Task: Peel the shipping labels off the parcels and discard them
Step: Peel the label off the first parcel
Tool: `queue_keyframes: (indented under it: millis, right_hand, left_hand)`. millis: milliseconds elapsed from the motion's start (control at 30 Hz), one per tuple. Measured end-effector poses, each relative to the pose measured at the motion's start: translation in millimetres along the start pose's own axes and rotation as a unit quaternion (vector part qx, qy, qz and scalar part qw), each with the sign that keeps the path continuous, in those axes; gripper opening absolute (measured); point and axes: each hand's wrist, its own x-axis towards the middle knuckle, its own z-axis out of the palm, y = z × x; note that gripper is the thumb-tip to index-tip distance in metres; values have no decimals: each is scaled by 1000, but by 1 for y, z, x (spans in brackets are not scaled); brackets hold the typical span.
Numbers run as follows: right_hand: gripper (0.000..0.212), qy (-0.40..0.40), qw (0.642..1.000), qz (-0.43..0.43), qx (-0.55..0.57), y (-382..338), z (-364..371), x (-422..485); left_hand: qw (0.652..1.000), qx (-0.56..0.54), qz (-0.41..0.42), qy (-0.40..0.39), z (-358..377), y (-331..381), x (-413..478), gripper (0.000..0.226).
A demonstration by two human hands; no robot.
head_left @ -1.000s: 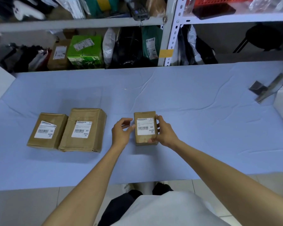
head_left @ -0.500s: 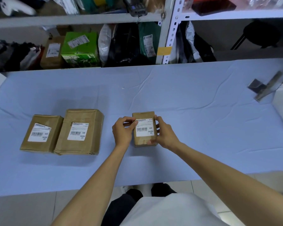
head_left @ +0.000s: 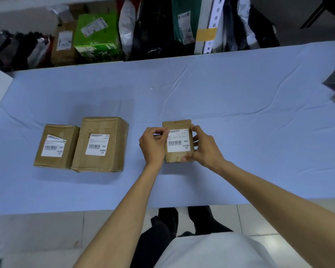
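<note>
The small parcel (head_left: 177, 141) is gripped by the right hand (head_left: 204, 147); its label (head_left: 179, 141) corner is pinched just at the left hand (head_left: 153, 145) fingertips.

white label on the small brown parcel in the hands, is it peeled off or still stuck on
Stuck on: the white shipping label lies flat on the small brown parcel; the left hand pinches at its top-left corner.

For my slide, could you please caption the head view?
Both hands hold a small parcel, left fingertips at its label's top-left corner.
</note>
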Motion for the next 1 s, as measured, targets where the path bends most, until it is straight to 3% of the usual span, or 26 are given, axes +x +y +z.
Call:
queue_keyframes:
  millis: [533,1000]
  right_hand:
    - [92,0,999,-35,19,13,3,4]
    - [96,0,999,-29,13,9,3,1]
  left_hand:
    - [997,80,8,-17,4,1,1,9]
    - [1000,18,23,-4,4,1,-8,4]
